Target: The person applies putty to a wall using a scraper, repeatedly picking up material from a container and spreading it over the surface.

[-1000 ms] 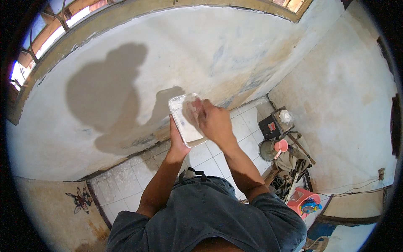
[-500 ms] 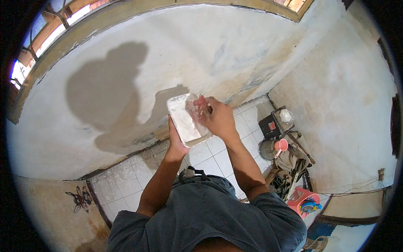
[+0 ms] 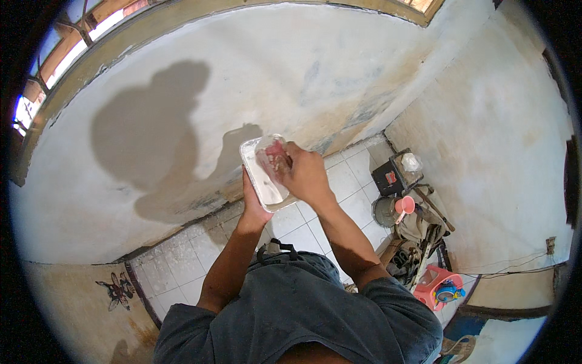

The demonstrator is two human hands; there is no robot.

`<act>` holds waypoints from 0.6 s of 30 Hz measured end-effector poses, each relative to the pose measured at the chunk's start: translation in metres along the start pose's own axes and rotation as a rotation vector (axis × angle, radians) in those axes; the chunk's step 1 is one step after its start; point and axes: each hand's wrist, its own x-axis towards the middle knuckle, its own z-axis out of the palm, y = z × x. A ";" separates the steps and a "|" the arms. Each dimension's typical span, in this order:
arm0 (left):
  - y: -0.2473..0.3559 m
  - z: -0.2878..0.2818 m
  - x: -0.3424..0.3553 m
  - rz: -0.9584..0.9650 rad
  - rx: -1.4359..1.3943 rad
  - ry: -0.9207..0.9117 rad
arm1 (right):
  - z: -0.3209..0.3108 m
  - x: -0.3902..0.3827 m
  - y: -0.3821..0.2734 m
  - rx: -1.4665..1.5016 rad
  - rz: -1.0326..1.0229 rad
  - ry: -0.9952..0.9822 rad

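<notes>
A white rectangular tray (image 3: 247,155) with a silvery rim and white paste in it rests in my left hand (image 3: 253,197), whose fingers grip its left side. My right hand (image 3: 305,173) pinches a flat, reddish scraper (image 3: 271,156) smeared with white, held over the right and middle part of the tray. The scraper hides some of the paste. Both hands are raised above the tiled floor, in front of a patchy off-white wall (image 3: 303,73) that carries my shadow.
At the right corner stand a black crate (image 3: 385,176) with a white bag, a bucket (image 3: 384,212) with a pink dipper (image 3: 405,207), piled cloth and sticks (image 3: 427,218), and a pink basin (image 3: 430,279). Wires (image 3: 509,273) run along the right wall; a barred window (image 3: 73,33) is at upper left.
My right hand first shifted slightly right with the scraper, then moved back leftward, further over the middle of the tray. My left hand and the tray have moved only slightly left.
</notes>
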 end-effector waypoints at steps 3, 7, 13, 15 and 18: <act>0.000 -0.010 0.001 0.044 -0.016 0.040 | 0.004 0.003 -0.016 -0.028 0.032 -0.123; 0.002 -0.007 0.003 0.028 -0.031 -0.075 | 0.003 0.003 -0.007 -0.004 0.001 -0.113; 0.002 -0.004 0.002 0.076 0.018 -0.144 | -0.005 0.009 -0.014 0.069 0.050 -0.117; 0.002 -0.008 0.003 0.053 0.002 -0.105 | 0.001 0.009 0.001 0.047 0.055 -0.121; 0.004 0.001 0.005 0.039 0.036 -0.047 | -0.003 0.013 0.001 0.050 0.083 -0.100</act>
